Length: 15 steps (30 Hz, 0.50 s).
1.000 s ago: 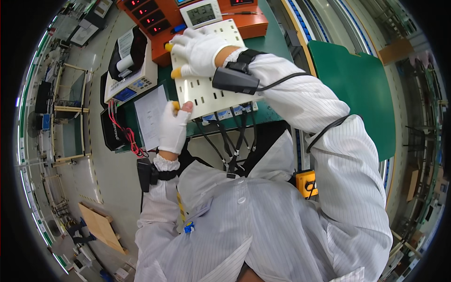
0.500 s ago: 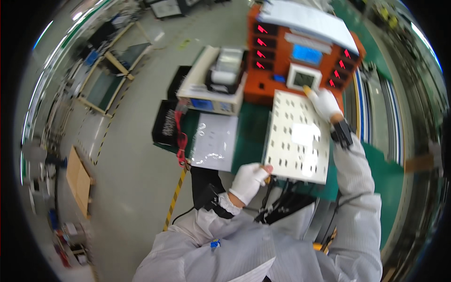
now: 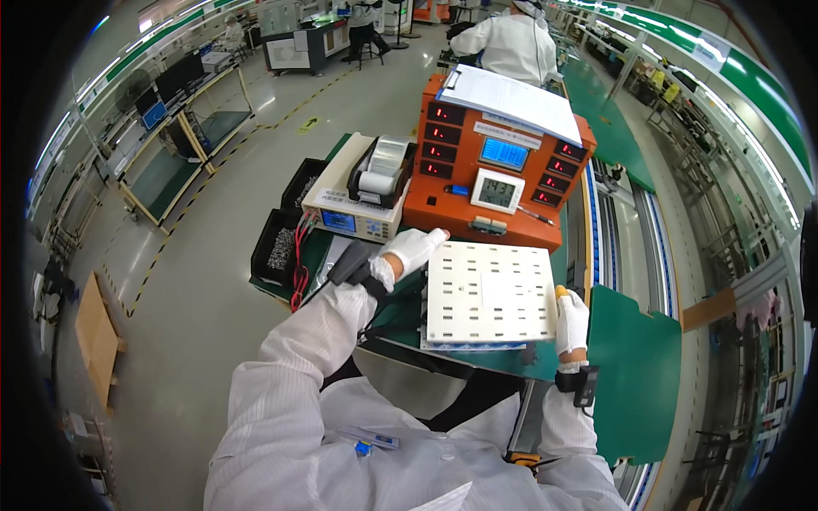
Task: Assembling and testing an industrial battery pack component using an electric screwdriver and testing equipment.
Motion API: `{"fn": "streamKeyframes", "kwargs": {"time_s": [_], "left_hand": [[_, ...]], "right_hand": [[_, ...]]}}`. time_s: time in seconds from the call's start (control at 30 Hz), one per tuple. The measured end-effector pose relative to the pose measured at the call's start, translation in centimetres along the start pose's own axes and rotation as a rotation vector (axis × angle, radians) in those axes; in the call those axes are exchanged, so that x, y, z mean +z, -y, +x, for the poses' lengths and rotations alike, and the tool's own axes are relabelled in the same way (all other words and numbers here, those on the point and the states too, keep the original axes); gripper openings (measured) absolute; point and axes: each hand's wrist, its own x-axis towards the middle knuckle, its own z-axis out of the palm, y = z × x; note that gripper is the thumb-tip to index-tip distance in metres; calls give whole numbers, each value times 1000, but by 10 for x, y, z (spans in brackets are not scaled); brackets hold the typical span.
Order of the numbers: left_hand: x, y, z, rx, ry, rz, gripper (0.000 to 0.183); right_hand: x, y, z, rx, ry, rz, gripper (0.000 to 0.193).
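Observation:
A flat white panel [image 3: 532,285] with rows of small dark slots and a pale square label lies before me, over the green work surface [image 3: 400,319]. My left hand [image 3: 415,249], in a white glove with bare or coloured fingertips, grips its far left corner. At the right edge, my right hand [image 3: 573,322] is closed on the panel, thumb up. A blue-and-white patterned edge [image 3: 473,347] shows beneath the near side. Whatever the fingers do underneath is hidden.
Behind the panel stands an orange test box [image 3: 511,226] with red displays, a small white clock [image 3: 498,190] and a clipboard [image 3: 511,98]. To the left are a bench meter [image 3: 349,220] carrying a label printer [image 3: 381,175], red leads [image 3: 300,277] and black bins [image 3: 277,247] of small metal parts.
My left hand has gone from the panel's near left corner to the far left one. My right hand has come down from the far right to the right edge. The view has tilted up.

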Motion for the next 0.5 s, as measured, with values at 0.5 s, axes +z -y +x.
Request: {"fn": "streamKeyframes", "kwargs": {"time_s": [0.5], "left_hand": [[-29,66,-118,934,-83,472,55]], "right_hand": [[-85,-12,-34,-30,523,-235,61]]}}
